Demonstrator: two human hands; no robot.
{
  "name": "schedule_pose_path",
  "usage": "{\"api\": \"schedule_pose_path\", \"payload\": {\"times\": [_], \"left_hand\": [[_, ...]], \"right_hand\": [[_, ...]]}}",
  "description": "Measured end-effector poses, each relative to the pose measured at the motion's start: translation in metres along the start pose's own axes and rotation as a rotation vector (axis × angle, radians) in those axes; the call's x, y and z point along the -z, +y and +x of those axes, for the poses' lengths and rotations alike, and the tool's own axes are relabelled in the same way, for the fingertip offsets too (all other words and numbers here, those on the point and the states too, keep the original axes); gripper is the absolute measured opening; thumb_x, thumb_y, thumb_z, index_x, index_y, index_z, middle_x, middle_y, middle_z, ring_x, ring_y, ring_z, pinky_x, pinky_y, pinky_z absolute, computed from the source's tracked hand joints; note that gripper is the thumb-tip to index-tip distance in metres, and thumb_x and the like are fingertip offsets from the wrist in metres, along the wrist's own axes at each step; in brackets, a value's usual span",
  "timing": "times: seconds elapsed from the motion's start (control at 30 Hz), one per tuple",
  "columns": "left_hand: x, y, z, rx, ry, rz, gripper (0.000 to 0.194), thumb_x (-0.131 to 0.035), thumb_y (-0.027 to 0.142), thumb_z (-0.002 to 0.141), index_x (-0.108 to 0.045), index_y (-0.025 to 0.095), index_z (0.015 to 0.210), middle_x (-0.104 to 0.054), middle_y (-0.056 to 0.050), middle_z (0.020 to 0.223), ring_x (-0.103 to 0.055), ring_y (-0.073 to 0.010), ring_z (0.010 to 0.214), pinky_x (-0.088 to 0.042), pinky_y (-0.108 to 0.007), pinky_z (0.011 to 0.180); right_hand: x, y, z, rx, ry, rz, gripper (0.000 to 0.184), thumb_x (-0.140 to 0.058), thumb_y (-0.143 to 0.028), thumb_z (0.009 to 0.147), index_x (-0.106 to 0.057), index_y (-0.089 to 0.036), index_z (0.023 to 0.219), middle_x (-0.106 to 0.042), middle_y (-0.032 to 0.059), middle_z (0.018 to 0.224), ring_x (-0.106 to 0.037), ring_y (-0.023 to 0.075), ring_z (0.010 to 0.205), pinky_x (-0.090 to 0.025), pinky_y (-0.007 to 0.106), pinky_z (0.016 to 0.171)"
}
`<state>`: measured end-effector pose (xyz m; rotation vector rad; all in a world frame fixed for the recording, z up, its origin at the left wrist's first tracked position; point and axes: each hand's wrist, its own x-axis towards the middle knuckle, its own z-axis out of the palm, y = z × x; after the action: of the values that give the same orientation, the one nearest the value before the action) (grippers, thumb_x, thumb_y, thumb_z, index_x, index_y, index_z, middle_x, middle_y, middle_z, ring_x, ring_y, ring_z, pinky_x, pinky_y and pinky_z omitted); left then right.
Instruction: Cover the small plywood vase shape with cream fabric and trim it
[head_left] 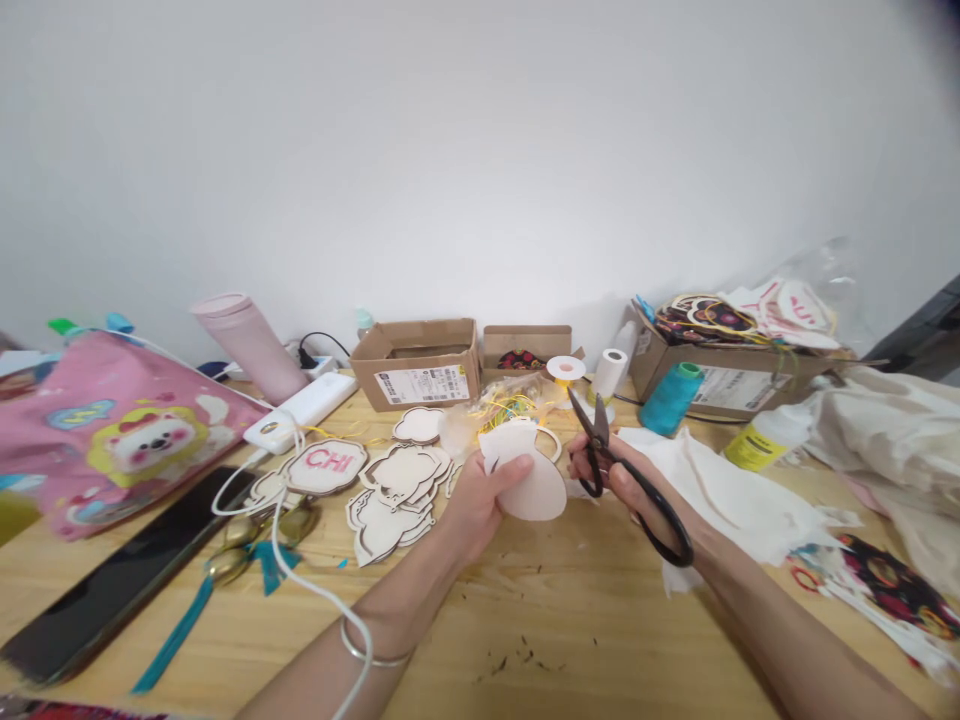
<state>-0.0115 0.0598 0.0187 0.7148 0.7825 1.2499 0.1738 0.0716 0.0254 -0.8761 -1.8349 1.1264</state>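
My left hand (pixel 484 500) grips a rounded white piece (pixel 534 490), fabric or paper, with the thumb pressed flat on its face. Part of a pale ring (pixel 553 440) shows just behind that piece. In my right hand (pixel 626 485) is a pair of black-handled scissors (pixel 598 425), blades pointing up and a little left. The blades are parted slightly and stand apart from the white piece. Left of my left hand lies a pile of pale scalloped wooden shapes (pixel 401 490). One scalloped plaque (pixel 327 466) bears pink letters reading CHI.
Cardboard boxes (pixel 416 365) line the wall, the right one (pixel 720 375) heaped with finished-looking pieces. A teal thread cone (pixel 673 398), a yellow-labelled bottle (pixel 761 437) and white cloth (pixel 720 490) are at right. A white cable (pixel 285 550) crosses my left forearm. A pink bag (pixel 127 430) stands left.
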Motion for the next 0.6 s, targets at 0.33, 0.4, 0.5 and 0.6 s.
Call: {"api": "schedule_pose_path", "payload": {"times": [0.33, 0.4, 0.5, 0.6], "left_hand": [[0.0032, 0.0011, 0.0035, -0.038, 0.074, 0.02, 0.032, -0.072, 0.024, 0.056, -0.064, 0.015, 0.086, -0.066, -0.002, 0.073, -0.057, -0.0109, 0.059, -0.045, -0.021, 0.058], [0.0042, -0.0004, 0.0048, -0.061, 0.094, 0.059, 0.031, -0.072, 0.023, 0.057, -0.064, 0.015, 0.085, -0.067, -0.003, 0.076, -0.058, -0.0118, 0.062, -0.046, -0.022, 0.059], [0.0045, -0.0016, 0.0054, -0.086, 0.104, 0.108, 0.029, -0.072, 0.022, 0.058, -0.065, 0.015, 0.085, -0.068, -0.003, 0.078, -0.059, -0.0124, 0.066, -0.046, -0.022, 0.061], [0.0038, -0.0019, 0.0049, -0.102, 0.096, 0.112, 0.025, -0.071, 0.022, 0.059, -0.065, 0.015, 0.083, -0.068, -0.002, 0.078, -0.059, -0.0116, 0.066, -0.046, -0.022, 0.062]], "right_hand": [[-0.0007, -0.003, 0.0013, -0.001, -0.115, -0.566, 0.022, -0.045, -0.027, 0.077, -0.064, -0.016, 0.077, -0.056, 0.0008, 0.055, -0.044, 0.0106, 0.049, -0.032, 0.021, 0.047], [-0.0004, -0.0046, 0.0001, 0.015, -0.125, -0.616, 0.021, -0.043, -0.023, 0.077, -0.064, -0.016, 0.075, -0.054, 0.0002, 0.054, -0.043, 0.0099, 0.048, -0.031, 0.021, 0.048], [0.0006, -0.0059, -0.0009, 0.044, -0.128, -0.701, 0.018, -0.043, -0.018, 0.075, -0.06, -0.017, 0.068, -0.051, -0.0014, 0.052, -0.04, 0.0094, 0.047, -0.029, 0.021, 0.048], [0.0012, -0.0067, -0.0012, 0.071, -0.103, -0.757, 0.016, -0.044, -0.016, 0.073, -0.053, -0.018, 0.06, -0.045, -0.0031, 0.05, -0.038, 0.009, 0.047, -0.028, 0.021, 0.048]]}}
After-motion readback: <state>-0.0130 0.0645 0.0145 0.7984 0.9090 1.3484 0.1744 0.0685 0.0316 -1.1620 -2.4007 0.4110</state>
